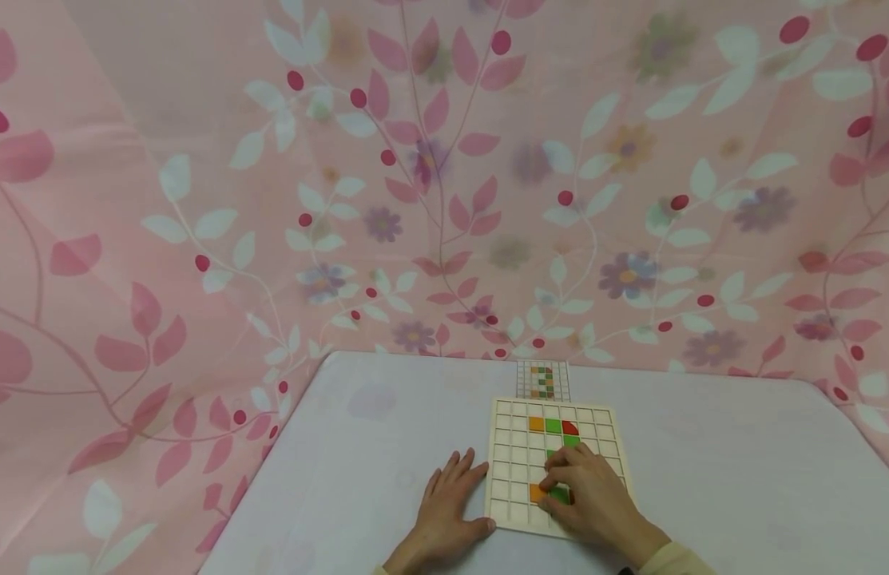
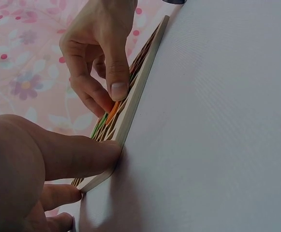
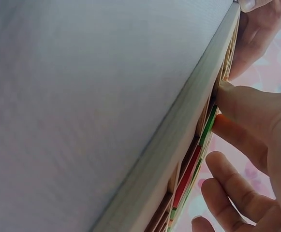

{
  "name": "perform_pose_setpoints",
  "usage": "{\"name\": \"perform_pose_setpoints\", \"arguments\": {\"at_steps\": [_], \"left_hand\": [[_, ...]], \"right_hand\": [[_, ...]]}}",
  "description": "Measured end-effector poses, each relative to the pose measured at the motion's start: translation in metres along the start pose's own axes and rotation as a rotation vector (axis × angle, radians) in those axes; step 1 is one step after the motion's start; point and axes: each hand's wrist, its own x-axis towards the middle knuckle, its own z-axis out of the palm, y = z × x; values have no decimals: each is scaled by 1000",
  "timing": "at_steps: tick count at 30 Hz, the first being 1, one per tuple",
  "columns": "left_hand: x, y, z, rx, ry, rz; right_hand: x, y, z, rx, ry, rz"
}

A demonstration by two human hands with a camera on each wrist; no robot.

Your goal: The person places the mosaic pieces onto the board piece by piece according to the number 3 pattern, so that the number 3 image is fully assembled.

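Observation:
A pale wooden grid board lies on the white table, with coloured tiles set in some of its squares. At its near row, thumb and index finger of my right hand pinch an orange tile, which sits at a square of the grid. Part of a green tile shows under that hand. Flat beside the board's left edge, my left hand touches its near-left corner with the thumb; the fingers are spread. In the left wrist view the orange tile shows between the right thumb and index finger.
Behind the board lies a small pattern card printed with a coloured grid. Along the board's far rows sit another orange tile, a green tile and a red rounded tile. A pink floral cloth hangs behind the table.

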Motion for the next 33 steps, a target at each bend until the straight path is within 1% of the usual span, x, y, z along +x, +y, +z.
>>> {"name": "perform_pose_setpoints", "arguments": {"at_steps": [2,7,9,13,17,22,25,29,31,33], "left_hand": [[0,0,0,12,0,-5],[2,-3,2,9,16,13],[3,-5,4,16,32,25],[2,-6,5,34,44,34],[2,-3,2,18,23,29],[3,-1,0,23,12,11],[3,-1,0,21,6,5],[0,-4,-2,-22,-17,9],[-2,-6,-6,-67,-30,12],[-4,-9,-12,-136,-40,-21]], "right_hand": [[0,0,0,-1,4,-5],[1,2,0,-2,25,-9],[1,2,0,-1,21,-7],[0,3,0,11,0,-1],[0,3,0,3,-13,-5],[1,1,-2,-7,-15,-47],[1,0,-6,18,-8,-61],[-4,5,-16,39,21,-56],[-6,12,-26,36,36,-32],[-8,23,-37,15,41,1]]}}
